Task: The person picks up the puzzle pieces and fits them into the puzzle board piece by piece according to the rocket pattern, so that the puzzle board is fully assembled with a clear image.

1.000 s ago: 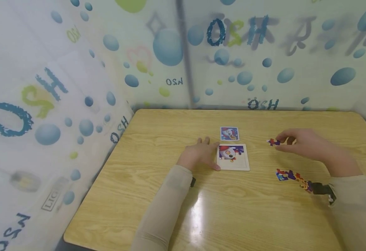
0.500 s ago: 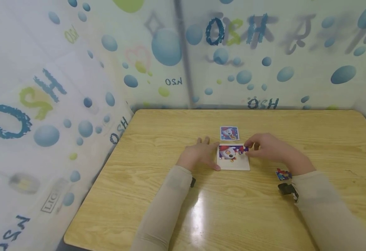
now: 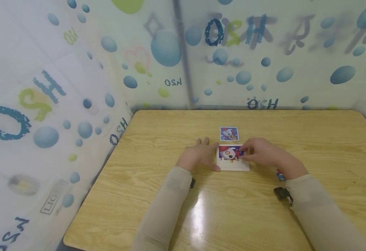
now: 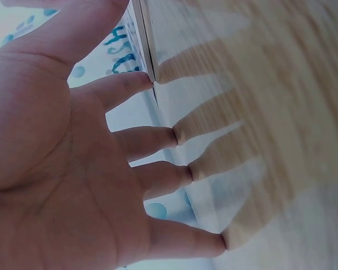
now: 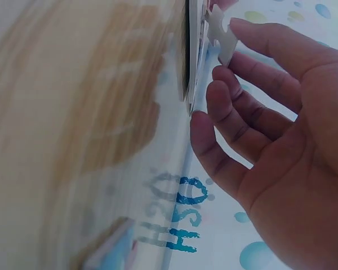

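A white jigsaw tray point(image 3: 234, 166) lies flat on the table, its upper part filled with joined pieces point(image 3: 228, 153) picturing a white-faced figure in red. At its left edge, my left hand point(image 3: 198, 155) rests with fingers spread, thumb and index touching the tray's side. In the left wrist view the fingertips meet the tabletop. My right hand point(image 3: 264, 153) pinches a jigsaw piece point(image 5: 224, 38) between thumb and index over the tray's right side. Its pale underside shows tilted in the right wrist view; in the head view the fingers mostly cover it.
A small picture card point(image 3: 229, 134) lies just behind the tray. Loose jigsaw pieces point(image 3: 280, 175) sit right of the tray, mostly hidden by my right wrist. The wooden table point(image 3: 158, 146) meets patterned walls at the back and left.
My right hand has carried the jigsaw piece leftward from above the table's right side to the tray, then slightly further left over it. The left hand has stayed put.
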Motion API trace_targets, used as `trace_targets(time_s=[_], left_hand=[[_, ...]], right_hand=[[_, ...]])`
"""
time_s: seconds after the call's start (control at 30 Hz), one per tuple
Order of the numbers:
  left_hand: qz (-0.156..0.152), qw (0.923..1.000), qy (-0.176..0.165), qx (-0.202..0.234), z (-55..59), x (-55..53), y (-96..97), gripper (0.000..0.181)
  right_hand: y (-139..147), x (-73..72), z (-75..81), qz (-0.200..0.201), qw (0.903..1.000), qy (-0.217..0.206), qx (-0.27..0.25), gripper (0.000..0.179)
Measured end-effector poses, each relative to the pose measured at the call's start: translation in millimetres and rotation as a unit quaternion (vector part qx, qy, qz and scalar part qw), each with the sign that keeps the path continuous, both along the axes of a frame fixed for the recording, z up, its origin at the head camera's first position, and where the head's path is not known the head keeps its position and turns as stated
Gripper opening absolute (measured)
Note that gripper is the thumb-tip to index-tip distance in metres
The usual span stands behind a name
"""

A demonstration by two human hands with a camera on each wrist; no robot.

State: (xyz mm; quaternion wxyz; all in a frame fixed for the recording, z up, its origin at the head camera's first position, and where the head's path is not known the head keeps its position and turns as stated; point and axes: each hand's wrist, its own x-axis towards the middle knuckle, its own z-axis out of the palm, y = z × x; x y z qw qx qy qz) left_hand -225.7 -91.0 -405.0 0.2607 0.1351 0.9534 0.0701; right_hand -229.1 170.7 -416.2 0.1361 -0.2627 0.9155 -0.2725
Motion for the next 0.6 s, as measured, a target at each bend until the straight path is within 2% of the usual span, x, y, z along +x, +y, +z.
trace_targets(time_s=[0.23,0.6], left_hand=[[0.004,1.0,-0.005,0.006,-0.2,-0.9,-1.1,0.106],[0.006,1.0,-0.004,-0.001,4.8,1.1,1.5,0.105]], right_hand=[[-3.3,-1.7,-1.2,0.015,0.9998,0.008,0.01,0.029],[-8.2,-0.1,-1.2,0.007,0.9991,0.001,0.042,0.029]])
